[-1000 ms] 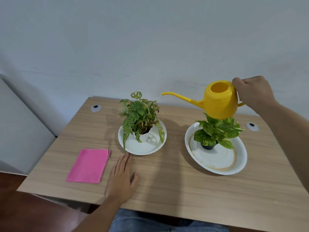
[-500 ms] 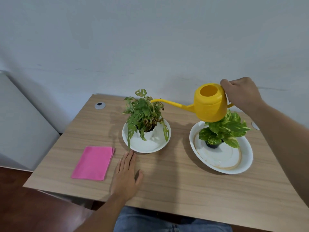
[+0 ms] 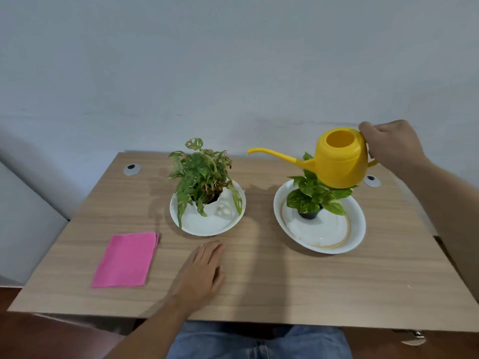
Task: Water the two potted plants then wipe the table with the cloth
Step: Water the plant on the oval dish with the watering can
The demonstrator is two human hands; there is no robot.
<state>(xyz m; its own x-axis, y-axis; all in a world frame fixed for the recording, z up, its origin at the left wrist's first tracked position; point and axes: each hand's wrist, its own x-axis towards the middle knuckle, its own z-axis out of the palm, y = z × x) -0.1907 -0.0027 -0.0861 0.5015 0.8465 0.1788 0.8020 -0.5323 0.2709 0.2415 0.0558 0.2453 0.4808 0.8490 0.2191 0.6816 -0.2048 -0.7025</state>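
Observation:
My right hand (image 3: 391,147) grips the handle of a yellow watering can (image 3: 339,159), held in the air above the right potted plant (image 3: 316,195). Its long spout (image 3: 272,154) points left, its tip just right of the left potted plant (image 3: 202,177). The left plant stands in a white dish (image 3: 207,221); the right plant's small black pot stands in a larger white dish (image 3: 324,229). A folded pink cloth (image 3: 125,259) lies flat at the front left. My left hand (image 3: 201,273) rests palm down on the wooden table (image 3: 285,281), between the cloth and the dishes, holding nothing.
Two round grey cable grommets sit at the table's back corners, the left grommet (image 3: 132,169) and the right grommet (image 3: 372,180). A pale wall rises right behind the table. The front table edge lies close to my lap.
The watering can has stayed above the right plant with its spout toward the left plant. The view shifted. My left hand remains flat on the table.

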